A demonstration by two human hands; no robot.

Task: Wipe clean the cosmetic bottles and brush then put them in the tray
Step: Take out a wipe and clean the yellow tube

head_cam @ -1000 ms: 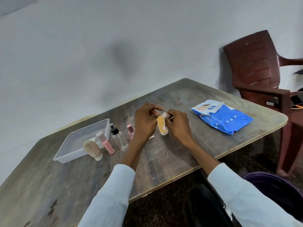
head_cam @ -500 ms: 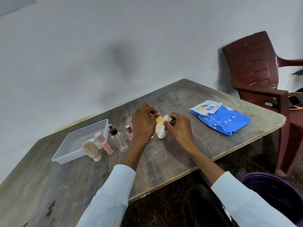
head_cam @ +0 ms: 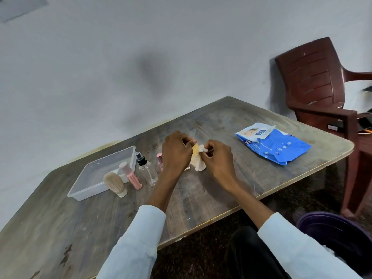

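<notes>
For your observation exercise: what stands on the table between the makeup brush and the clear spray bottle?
In the head view, a pink bottle stands between the makeup brush and spray bottle.

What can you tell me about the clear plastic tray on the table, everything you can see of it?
The tray is a shallow rectangular tub of clear, slightly frosted plastic with a thin rim and rounded corners. It sits flat on the wooden table, toward the person's left, and looks empty. The brush and the pink bottle stand close against its near side; whether they touch it is unclear. Neither hand touches it.
</notes>
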